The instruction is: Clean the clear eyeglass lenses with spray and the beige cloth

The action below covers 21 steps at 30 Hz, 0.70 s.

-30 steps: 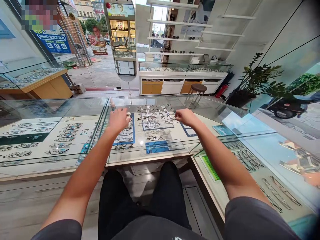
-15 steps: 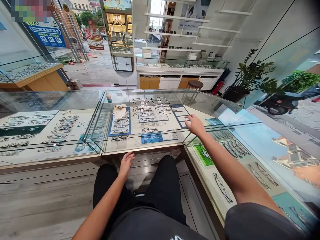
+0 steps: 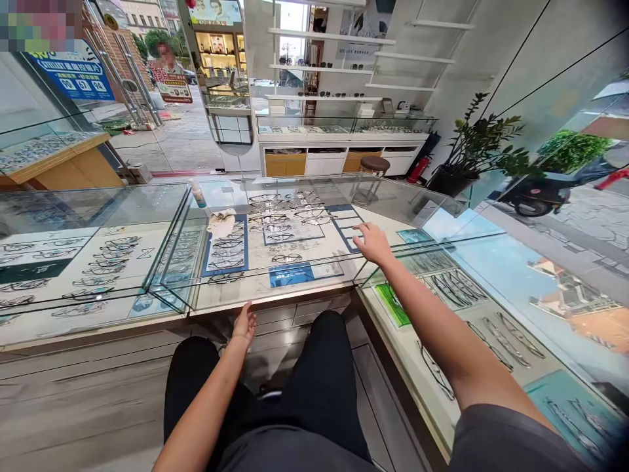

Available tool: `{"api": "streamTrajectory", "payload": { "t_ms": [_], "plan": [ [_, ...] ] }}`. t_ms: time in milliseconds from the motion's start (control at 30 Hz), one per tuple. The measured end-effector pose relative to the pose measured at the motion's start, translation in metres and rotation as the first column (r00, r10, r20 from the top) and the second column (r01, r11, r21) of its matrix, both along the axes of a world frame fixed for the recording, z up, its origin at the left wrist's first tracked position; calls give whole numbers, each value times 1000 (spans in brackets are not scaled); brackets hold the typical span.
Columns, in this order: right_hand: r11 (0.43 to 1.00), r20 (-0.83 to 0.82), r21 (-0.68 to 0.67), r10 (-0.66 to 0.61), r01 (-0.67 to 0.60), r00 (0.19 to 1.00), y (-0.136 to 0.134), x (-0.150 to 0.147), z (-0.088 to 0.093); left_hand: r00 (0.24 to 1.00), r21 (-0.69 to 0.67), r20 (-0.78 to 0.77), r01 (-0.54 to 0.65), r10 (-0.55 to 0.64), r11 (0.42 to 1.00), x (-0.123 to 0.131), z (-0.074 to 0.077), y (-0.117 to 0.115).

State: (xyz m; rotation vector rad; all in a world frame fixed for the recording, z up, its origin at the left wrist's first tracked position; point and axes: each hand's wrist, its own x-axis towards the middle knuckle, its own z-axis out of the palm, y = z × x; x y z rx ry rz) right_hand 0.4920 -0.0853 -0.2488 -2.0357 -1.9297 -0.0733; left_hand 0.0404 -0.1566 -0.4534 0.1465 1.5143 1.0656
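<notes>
My right hand (image 3: 373,242) is over the glass counter, its fingers apart and empty, near a blue-edged tray (image 3: 343,226). Below the counter's front edge, above my lap, my left hand (image 3: 244,324) holds nothing, fingers loosely spread. Rows of eyeglasses (image 3: 287,216) lie left of my right hand. Further left, a beige cloth (image 3: 222,224) rests at the top of a blue tray of glasses (image 3: 227,252). A small bottle (image 3: 198,195) stands behind the cloth. A blue printed card (image 3: 291,275) lies close to the front edge.
Another display case (image 3: 98,262) with glasses adjoins on the left; one with a green card (image 3: 393,305) runs along my right. Beyond the counter are a round stool (image 3: 374,164), a potted plant (image 3: 472,154) and shelves. Outside, a person (image 3: 164,59) is visible at the left.
The view has shifted slightly, moving the counter's contents left in the picture. My left hand has turned a little, its fingers pointing more upward. My right hand remains over the same tray.
</notes>
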Motion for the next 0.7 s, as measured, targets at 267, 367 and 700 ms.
{"api": "streamTrajectory", "payload": {
  "t_ms": [267,367,700],
  "plan": [
    [988,-118,-61,130,-138,984,12,38,0,999,-31,17,-43,44,999,-6,-12,-26],
    [971,-183,-105,195,-216,964,13,54,3,998,-68,42,-34,37,997,-12,-11,-48],
    [940,-187,-124,293,-319,937,6,70,-9,968,-163,228,148,-109,975,-44,9,-133]
  ]
}}
